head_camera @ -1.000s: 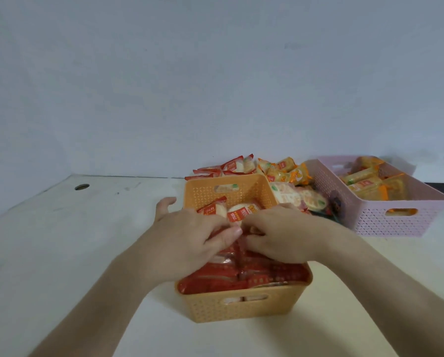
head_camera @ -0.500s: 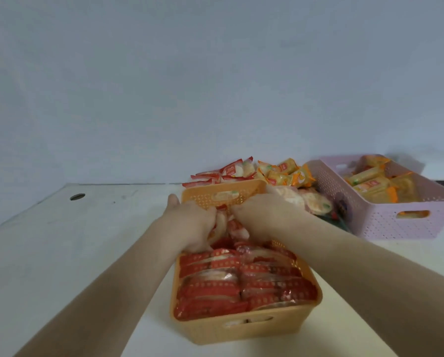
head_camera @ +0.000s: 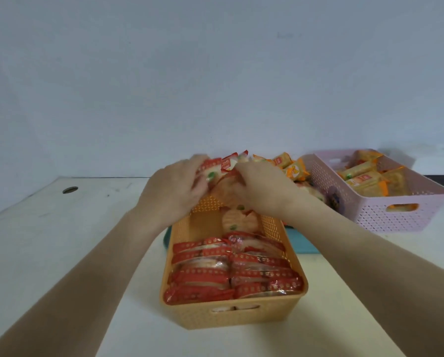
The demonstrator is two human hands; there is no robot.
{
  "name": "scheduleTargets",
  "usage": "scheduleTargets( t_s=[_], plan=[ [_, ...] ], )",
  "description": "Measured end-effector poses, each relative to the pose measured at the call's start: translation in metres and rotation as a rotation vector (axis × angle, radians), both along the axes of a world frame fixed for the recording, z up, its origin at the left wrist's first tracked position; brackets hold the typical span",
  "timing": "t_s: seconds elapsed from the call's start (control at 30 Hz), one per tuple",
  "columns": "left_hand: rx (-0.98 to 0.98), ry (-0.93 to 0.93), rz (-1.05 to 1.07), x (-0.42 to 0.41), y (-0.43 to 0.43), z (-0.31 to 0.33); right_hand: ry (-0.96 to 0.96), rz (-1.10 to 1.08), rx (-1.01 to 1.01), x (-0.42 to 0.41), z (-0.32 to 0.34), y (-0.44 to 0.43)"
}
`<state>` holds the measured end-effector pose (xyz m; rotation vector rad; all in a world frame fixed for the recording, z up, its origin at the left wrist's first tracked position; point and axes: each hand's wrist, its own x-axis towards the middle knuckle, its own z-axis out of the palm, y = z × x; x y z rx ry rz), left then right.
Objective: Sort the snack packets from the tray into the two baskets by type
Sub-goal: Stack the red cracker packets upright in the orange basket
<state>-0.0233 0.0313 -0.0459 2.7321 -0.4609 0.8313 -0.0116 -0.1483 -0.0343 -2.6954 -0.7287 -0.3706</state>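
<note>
An orange basket (head_camera: 241, 315) stands in front of me, its near half packed with rows of red snack packets (head_camera: 228, 269). Beyond its far end lies a teal tray (head_camera: 303, 247) heaped with red and orange packets (head_camera: 290, 168). My left hand (head_camera: 174, 186) and my right hand (head_camera: 264, 186) meet over the tray's heap, both closed on red packets (head_camera: 223, 166). One more red packet (head_camera: 239, 220) lies in the basket's far end. A pink basket (head_camera: 385, 217) at the right holds orange packets (head_camera: 365, 176).
The white table has a round cable hole (head_camera: 70, 189) at the far left. A pale wall rises right behind the tray and baskets. The pink basket stands close to the tray's right side.
Both hands left the orange basket and reached farther away to the tray's heap, where they now grip red packets. The basket's far end is now uncovered.
</note>
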Motion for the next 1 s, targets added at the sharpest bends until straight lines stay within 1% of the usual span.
scheduleTargets(
  t_s=[0.03,0.1,0.17,0.23,0.27,0.33,0.43,0.5,0.6,0.67,0.73,0.8,0.87,0.9,0.97,1.0],
  plan=[
    [-0.076,-0.018,-0.015,-0.004,0.000,0.005,0.022,-0.020,0.105,0.000,0.002,-0.004],
    [-0.185,0.000,-0.020,-0.010,0.004,0.013,0.090,-0.046,0.252,-0.001,0.003,-0.011],
    [-0.246,0.055,0.001,-0.014,0.009,0.016,0.224,-0.020,0.369,-0.006,0.001,-0.014],
    [-0.290,0.115,0.002,-0.018,0.013,0.016,0.361,0.027,0.453,-0.010,-0.001,-0.017],
    [-0.310,0.150,-0.005,-0.021,0.014,0.014,0.401,0.049,0.446,-0.012,-0.003,-0.018],
    [-0.311,0.226,-0.022,-0.026,0.014,0.010,0.384,0.085,0.350,-0.017,-0.004,-0.020],
    [-0.205,0.341,-0.045,-0.035,0.013,0.007,0.187,0.017,0.050,-0.026,0.001,-0.023],
    [-0.128,0.412,-0.060,-0.037,0.014,0.005,0.115,-0.025,-0.054,-0.035,0.003,-0.023],
    [-0.005,0.500,-0.046,-0.040,0.014,0.003,-0.028,0.030,-0.207,-0.046,-0.005,-0.023],
    [0.156,0.501,-0.034,-0.043,0.009,0.001,-0.085,0.057,-0.265,-0.051,-0.013,-0.025],
    [0.318,0.460,-0.042,-0.046,0.004,-0.003,-0.065,0.051,-0.299,-0.052,-0.016,-0.028],
    [0.392,0.419,-0.072,-0.045,0.004,-0.008,-0.070,0.042,-0.340,-0.052,-0.018,-0.029],
    [0.410,0.426,-0.092,-0.044,0.004,-0.010,-0.080,0.024,-0.393,-0.052,-0.020,-0.031],
    [0.398,0.459,-0.097,-0.045,0.005,-0.008,-0.073,0.013,-0.409,-0.051,-0.021,-0.031],
    [0.296,0.559,-0.124,-0.049,0.003,-0.004,-0.056,-0.005,-0.394,-0.053,-0.021,-0.033],
    [0.238,0.584,-0.135,-0.053,0.001,-0.003,-0.071,-0.004,-0.354,-0.055,-0.020,-0.035]
  ],
)
